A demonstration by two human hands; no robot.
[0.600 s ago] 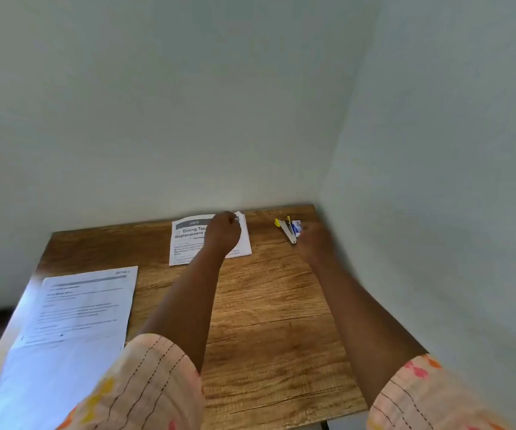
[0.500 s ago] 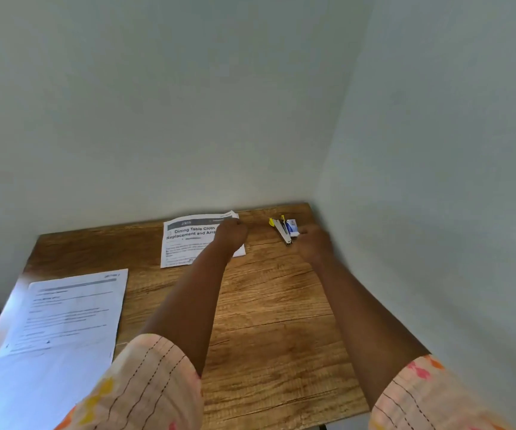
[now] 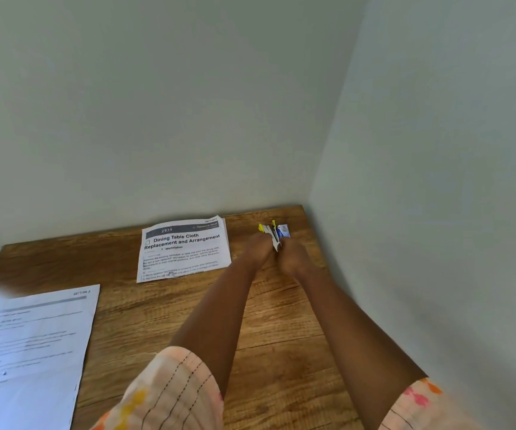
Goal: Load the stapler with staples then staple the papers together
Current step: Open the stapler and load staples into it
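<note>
A small stapler [image 3: 270, 232] with yellow tips and a metal body lies hinged apart near the table's far right corner. Both of my hands meet at its near end: my left hand [image 3: 258, 248] on its left side, my right hand [image 3: 292, 256] on its right. A small blue and white staple box [image 3: 283, 231] sits just right of the stapler, beyond my right fingers. A printed sheet titled "Dining Table Cloth Replacement and Arrangement" [image 3: 185, 249] lies flat to the left of my hands. Whether each hand truly grips the stapler is hard to tell.
A second printed sheet [image 3: 30, 346] lies at the near left, overhanging the wooden table [image 3: 281, 336] edge. Pale walls [image 3: 421, 181] close the table in at the back and on the right.
My left hand has left the titled sheet and moved right to the stapler. My right hand stays at the stapler. The camera has shifted a little.
</note>
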